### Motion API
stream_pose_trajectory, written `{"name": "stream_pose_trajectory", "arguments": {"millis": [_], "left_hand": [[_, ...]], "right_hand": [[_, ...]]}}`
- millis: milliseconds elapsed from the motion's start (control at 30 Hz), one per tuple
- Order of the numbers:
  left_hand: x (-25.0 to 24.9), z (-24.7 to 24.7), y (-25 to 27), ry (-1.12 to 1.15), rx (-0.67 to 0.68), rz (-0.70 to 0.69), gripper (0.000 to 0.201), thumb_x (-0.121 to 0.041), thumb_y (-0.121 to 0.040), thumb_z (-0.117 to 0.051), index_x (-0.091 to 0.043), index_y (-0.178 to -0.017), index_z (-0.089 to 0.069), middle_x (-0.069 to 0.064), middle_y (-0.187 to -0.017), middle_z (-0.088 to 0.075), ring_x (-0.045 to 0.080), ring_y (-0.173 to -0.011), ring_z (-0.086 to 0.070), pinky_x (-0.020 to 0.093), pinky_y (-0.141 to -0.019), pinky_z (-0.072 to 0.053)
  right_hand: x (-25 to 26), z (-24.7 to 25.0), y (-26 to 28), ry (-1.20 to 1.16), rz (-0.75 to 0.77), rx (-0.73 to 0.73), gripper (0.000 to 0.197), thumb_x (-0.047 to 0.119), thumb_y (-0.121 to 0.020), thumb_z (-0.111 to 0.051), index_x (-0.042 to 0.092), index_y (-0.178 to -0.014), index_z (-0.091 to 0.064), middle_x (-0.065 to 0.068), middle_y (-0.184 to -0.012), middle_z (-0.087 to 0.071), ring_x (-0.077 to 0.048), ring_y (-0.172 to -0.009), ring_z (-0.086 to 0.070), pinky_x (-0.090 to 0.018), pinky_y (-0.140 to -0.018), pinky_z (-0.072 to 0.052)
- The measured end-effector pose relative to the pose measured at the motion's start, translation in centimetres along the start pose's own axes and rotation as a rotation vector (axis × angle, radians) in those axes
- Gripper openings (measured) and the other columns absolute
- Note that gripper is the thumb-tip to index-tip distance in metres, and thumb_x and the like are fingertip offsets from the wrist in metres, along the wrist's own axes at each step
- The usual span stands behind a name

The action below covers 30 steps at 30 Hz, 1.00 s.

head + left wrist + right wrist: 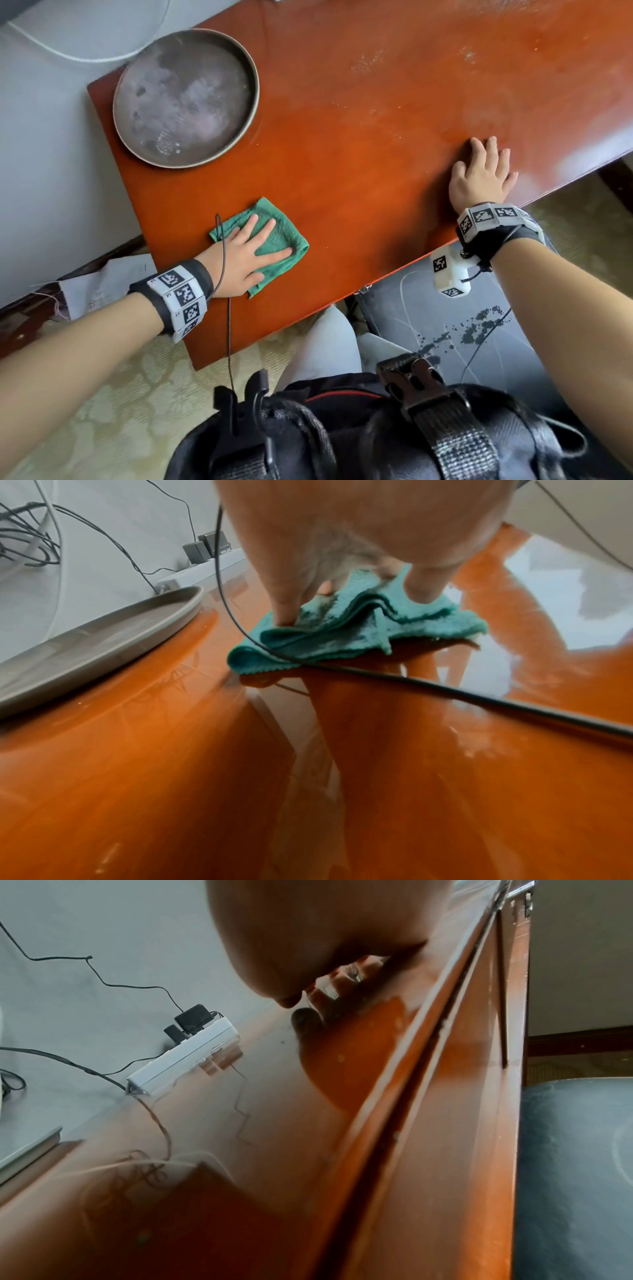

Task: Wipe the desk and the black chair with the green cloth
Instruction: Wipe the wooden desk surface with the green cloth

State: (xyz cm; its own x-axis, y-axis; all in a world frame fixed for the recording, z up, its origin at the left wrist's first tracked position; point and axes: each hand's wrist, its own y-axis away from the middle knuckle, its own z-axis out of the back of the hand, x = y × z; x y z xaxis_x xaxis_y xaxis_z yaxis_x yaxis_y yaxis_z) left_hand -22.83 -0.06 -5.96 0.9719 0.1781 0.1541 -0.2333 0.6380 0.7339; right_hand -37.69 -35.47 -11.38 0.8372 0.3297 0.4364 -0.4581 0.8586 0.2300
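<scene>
A folded green cloth lies on the glossy red-brown desk near its front left corner. My left hand presses flat on the cloth with straight, spread fingers; the left wrist view shows the cloth bunched under the fingers. My right hand rests flat on the desk near its front edge, fingers straight, holding nothing. The black chair stands below the desk edge, its seat marked with dark spots and white scuffs; it also shows at the right in the right wrist view.
A round grey-brown tray sits on the desk's left end, close behind the cloth. A white power strip with plugs and cables lies at the back by the wall. Dusty specks show on the far desk surface. A thin black cable trails from my left wrist.
</scene>
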Motion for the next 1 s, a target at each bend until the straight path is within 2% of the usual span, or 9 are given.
{"name": "stream_pose_trajectory", "arguments": {"millis": [200,333,533,667,800,900,1000], "left_hand": [[-1.7,0.3,0.3,-0.015,-0.007,-0.054,0.062,-0.04,-0.101,-0.024,-0.042,-0.13,0.031,0.015,-0.154,0.025,0.044,-0.141,0.017,0.052,-0.115,-0.009],[-3.5,1.5,-0.4,0.019,-0.016,-0.03,0.062,-0.042,-0.101,-0.024,-0.042,-0.141,0.023,0.015,-0.154,0.024,0.044,-0.141,0.016,0.053,-0.114,-0.012],[-7.0,5.5,-4.0,0.231,-0.1,0.117,0.059,-0.037,-0.102,-0.024,-0.04,-0.148,0.013,0.015,-0.156,0.02,0.044,-0.141,0.012,0.054,-0.113,-0.015],[-6.2,9.3,-7.6,0.401,-0.117,0.146,0.057,-0.032,-0.102,-0.025,-0.043,-0.148,0.006,0.012,-0.156,0.019,0.043,-0.142,0.013,0.055,-0.114,-0.01],[-5.4,12.4,-9.6,0.516,-0.089,0.157,0.054,-0.028,-0.103,-0.023,-0.042,-0.149,-0.001,0.011,-0.157,0.018,0.042,-0.142,0.013,0.057,-0.114,-0.011],[-5.2,12.0,-9.5,0.538,-0.113,0.154,0.052,-0.029,-0.102,-0.023,-0.04,-0.15,-0.003,0.011,-0.157,0.016,0.041,-0.142,0.013,0.056,-0.115,-0.011],[-4.9,9.1,-8.1,0.463,-0.169,0.134,0.054,-0.031,-0.102,-0.026,-0.041,-0.149,-0.001,0.012,-0.158,0.014,0.039,-0.143,0.012,0.054,-0.116,-0.011]], "right_hand": [[-0.1,-0.3,0.0,0.021,0.001,-0.007,0.052,0.026,-0.095,-0.031,0.024,-0.147,-0.026,0.002,-0.159,-0.009,-0.023,-0.147,0.0,-0.047,-0.116,0.003],[0.0,-0.4,0.0,0.016,-0.002,-0.017,0.051,0.029,-0.096,-0.029,0.025,-0.147,-0.026,0.001,-0.159,-0.009,-0.023,-0.147,-0.001,-0.048,-0.116,0.002],[0.3,-0.7,0.2,0.018,-0.025,-0.055,0.051,0.03,-0.096,-0.029,0.026,-0.147,-0.028,0.002,-0.159,-0.01,-0.022,-0.147,-0.002,-0.049,-0.116,0.002],[0.3,-0.6,0.1,0.016,-0.034,-0.046,0.051,0.03,-0.095,-0.03,0.027,-0.146,-0.029,0.003,-0.159,-0.011,-0.022,-0.147,-0.003,-0.049,-0.116,0.002],[0.4,-0.5,-0.1,0.022,-0.049,-0.033,0.05,0.031,-0.095,-0.03,0.028,-0.145,-0.03,0.004,-0.159,-0.01,-0.021,-0.147,-0.001,-0.048,-0.116,0.003],[0.5,-0.6,-0.1,0.008,-0.058,-0.048,0.047,0.029,-0.096,-0.029,0.027,-0.143,-0.033,0.004,-0.159,-0.011,-0.021,-0.147,-0.002,-0.048,-0.116,0.002],[0.7,-0.5,-0.2,-0.009,-0.092,-0.076,0.043,0.028,-0.099,-0.025,0.025,-0.141,-0.035,0.005,-0.158,-0.013,-0.018,-0.146,-0.005,-0.046,-0.116,0.0]]}}
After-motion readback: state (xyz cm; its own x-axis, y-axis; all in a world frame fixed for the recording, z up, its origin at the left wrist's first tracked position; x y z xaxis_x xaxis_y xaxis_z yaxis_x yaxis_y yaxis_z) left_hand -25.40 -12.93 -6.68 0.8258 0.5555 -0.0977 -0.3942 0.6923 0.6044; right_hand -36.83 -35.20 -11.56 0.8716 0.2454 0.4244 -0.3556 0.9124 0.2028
